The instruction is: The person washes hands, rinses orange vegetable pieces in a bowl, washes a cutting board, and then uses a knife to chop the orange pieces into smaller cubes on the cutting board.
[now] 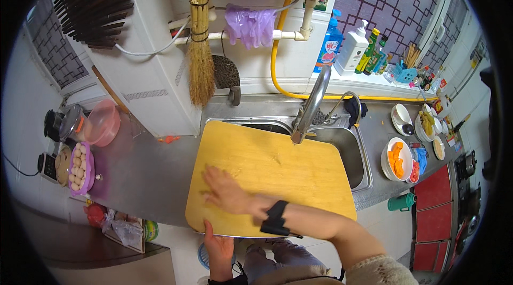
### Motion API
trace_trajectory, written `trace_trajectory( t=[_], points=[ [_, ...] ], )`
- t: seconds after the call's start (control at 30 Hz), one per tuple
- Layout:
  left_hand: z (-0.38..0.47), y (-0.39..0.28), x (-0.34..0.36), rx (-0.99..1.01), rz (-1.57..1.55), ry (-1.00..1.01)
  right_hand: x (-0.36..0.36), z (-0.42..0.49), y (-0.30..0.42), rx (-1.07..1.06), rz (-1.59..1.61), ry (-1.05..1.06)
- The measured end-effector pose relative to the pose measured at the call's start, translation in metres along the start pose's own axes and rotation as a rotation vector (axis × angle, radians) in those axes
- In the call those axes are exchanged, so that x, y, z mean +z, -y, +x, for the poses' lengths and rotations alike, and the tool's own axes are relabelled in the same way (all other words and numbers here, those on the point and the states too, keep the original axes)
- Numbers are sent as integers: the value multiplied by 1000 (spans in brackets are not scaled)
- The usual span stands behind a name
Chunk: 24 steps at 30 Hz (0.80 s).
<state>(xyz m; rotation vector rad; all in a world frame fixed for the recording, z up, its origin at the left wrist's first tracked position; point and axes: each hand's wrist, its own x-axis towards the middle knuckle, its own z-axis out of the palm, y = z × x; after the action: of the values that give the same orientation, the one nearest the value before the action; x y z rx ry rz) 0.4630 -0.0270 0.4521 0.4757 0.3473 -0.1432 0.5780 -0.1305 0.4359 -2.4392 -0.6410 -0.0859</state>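
A large yellow wooden cutting board (pixel 276 172) lies tilted across the sink (pixel 364 164) and the counter's front edge. My left hand (pixel 219 248) grips the board's near left edge, thumb on top and the fingers hidden beneath. Over the left part of the board is my right hand (pixel 228 192), blurred, palm down with its fingers spread and nothing held. Wet streaks and small bits show on the board's surface. The chrome faucet (pixel 314 104) reaches over the board's far edge.
To the right stand a white bowl of orange pieces (pixel 396 160) and more dishes. On the left are a purple tray of eggs (pixel 89 168) and a pink basin (pixel 105 122). A straw brush (pixel 200 60) hangs behind; a green thermos (pixel 402 202) is at lower right.
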Motion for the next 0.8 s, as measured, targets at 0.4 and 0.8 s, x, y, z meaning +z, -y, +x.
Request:
trace_trajectory(
  t=[0.4, 0.8],
  points=[
    [-3, -8, -17, 16, 23, -41, -57, -93, -196, 745, -121, 241],
    [1, -19, -17, -24, 3, -72, -156, -143, -285, 856, 444, -66]
  ],
)
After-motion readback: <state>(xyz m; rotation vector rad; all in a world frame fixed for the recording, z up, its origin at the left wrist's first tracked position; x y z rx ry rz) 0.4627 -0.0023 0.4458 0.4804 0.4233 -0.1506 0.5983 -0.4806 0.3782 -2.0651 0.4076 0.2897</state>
